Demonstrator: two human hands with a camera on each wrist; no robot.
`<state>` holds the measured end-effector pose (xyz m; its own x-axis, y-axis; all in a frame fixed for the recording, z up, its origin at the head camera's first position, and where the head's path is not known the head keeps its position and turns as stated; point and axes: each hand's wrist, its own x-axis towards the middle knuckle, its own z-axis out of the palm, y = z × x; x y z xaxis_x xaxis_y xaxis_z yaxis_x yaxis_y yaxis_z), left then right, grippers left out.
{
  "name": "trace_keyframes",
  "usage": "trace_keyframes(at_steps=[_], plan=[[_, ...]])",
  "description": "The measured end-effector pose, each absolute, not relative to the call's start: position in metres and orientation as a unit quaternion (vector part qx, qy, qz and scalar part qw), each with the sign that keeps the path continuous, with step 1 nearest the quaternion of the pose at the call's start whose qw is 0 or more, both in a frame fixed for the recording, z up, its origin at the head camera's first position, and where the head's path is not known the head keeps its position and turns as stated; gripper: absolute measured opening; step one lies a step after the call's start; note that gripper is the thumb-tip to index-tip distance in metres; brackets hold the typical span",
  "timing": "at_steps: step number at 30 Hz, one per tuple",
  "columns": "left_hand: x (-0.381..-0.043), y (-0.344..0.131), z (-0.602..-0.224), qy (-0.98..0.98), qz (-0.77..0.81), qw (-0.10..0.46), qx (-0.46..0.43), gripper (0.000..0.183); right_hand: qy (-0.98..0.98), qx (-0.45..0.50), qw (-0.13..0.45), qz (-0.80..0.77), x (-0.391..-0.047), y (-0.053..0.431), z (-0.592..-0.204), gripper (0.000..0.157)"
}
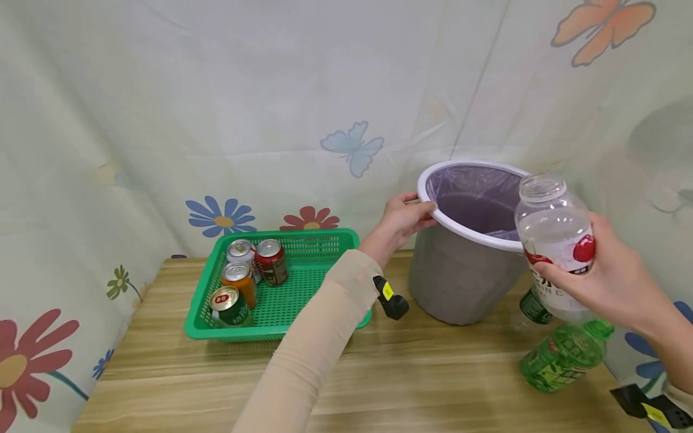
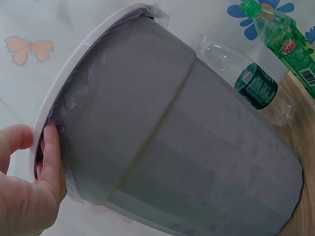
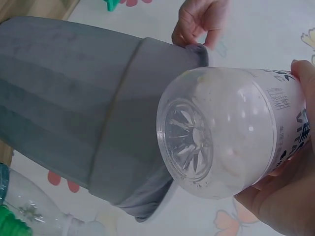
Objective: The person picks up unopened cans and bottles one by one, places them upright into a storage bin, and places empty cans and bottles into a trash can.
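Note:
My left hand (image 1: pixel 402 219) pinches the white rim (image 1: pixel 457 229) of a grey trash bin (image 1: pixel 460 282), thumb on top and fingers beneath the edge. A thin purplish plastic bag lines the bin. At the bin's right side my right hand (image 1: pixel 617 279) grips a large clear plastic bottle (image 1: pixel 547 228) around its white label with red cherries. This bottle has no cap and its mouth points up, tilted slightly toward the bin. Its ribbed base shows in the right wrist view. Below it stands a green plastic bottle (image 1: pixel 565 355), and behind that a clear bottle with a dark green label (image 2: pixel 256 86).
A green plastic basket (image 1: pixel 303 332) sits left of the bin on the wooden table (image 1: pixel 400 385). Inside its left part stand several drink cans, among them a red can (image 1: pixel 272 264), an orange can (image 1: pixel 240 282) and a dark green can (image 1: pixel 231 308). A patterned curtain (image 1: pixel 260 120) hangs behind.

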<state>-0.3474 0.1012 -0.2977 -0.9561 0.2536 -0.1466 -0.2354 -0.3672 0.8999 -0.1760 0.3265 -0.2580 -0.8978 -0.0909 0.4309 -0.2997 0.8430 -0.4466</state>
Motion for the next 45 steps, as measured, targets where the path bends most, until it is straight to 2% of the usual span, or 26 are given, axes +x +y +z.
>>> trace_keyframes(at_steps=[29,45], plan=[[-0.348,0.103,-0.299,0.545,0.825,0.149,0.018,0.051,-0.951,0.116,0.164,0.235,-0.232,0.341,-0.189,0.064],[-0.348,0.101,-0.301,0.539,0.829,0.149,0.012,0.052,-0.959,0.098,0.144,0.225,-0.259,0.341,-0.175,0.061]])
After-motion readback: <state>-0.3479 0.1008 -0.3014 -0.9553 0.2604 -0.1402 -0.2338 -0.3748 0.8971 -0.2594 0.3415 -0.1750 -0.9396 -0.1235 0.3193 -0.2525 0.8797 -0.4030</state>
